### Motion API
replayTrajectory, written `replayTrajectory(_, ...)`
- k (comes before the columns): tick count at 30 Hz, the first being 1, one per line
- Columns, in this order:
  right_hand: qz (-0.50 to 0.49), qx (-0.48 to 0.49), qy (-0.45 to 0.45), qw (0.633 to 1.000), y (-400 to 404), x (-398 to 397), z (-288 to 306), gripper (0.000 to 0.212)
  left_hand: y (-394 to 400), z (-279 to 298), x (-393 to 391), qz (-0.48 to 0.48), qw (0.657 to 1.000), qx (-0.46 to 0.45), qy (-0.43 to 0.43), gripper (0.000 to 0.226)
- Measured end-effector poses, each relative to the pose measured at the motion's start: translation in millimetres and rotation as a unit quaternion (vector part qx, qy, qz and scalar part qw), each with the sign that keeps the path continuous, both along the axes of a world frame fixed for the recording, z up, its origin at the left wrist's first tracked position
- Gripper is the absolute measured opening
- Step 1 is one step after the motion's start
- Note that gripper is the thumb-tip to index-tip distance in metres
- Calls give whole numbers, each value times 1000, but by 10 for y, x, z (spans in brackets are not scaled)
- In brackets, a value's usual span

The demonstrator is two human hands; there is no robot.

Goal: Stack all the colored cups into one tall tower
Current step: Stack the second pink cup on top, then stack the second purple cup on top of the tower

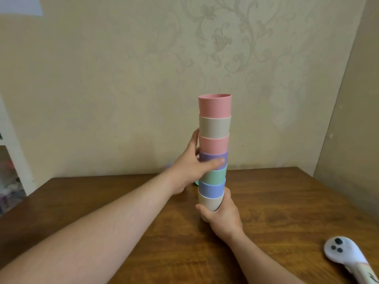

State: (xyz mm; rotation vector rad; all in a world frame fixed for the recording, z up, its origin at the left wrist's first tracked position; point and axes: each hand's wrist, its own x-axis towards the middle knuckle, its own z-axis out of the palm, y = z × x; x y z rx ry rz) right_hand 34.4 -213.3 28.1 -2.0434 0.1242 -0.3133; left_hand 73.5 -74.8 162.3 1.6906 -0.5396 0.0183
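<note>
A tall tower of several nested cups rises at the middle of the view, pink on top, then beige, pink, purple, green, blue and beige at the bottom. My right hand grips the bottom beige cup from below and the right. My left hand wraps the purple cup in the tower's middle from the left, fingers across its front. A sliver of a green cup and a purple bit peek out behind my left hand, mostly hidden.
The brown wooden table stands against a patterned wall. A white controller lies at the front right near the table's edge. White shelving stands at the far left.
</note>
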Motion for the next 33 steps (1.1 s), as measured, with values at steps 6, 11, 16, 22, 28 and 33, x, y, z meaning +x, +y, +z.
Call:
replayTrajectory(6,130,-88,-6,988,312,17,-74,89,381,-947,-18,104,994,15,20,94)
replayTrajectory(11,170,-266,36,948,408,303,13,78,1053,-1084,143,231,973,-8,8,80)
replayTrajectory(16,112,-269,-58,955,808,852,295,56,1561,-1158,275,313,949,-34,2,86)
replayTrajectory(22,149,-312,92,934,1365,1487,431,78,1645,-1204,389,300,953,-39,10,92)
replayTrajectory(28,138,-370,95,914,1303,1557,307,109,1607,-1208,414,311,950,-40,-2,89)
replayTrajectory(33,175,-358,179,900,953,1164,593,129,1581,-1206,363,322,946,-46,7,96)
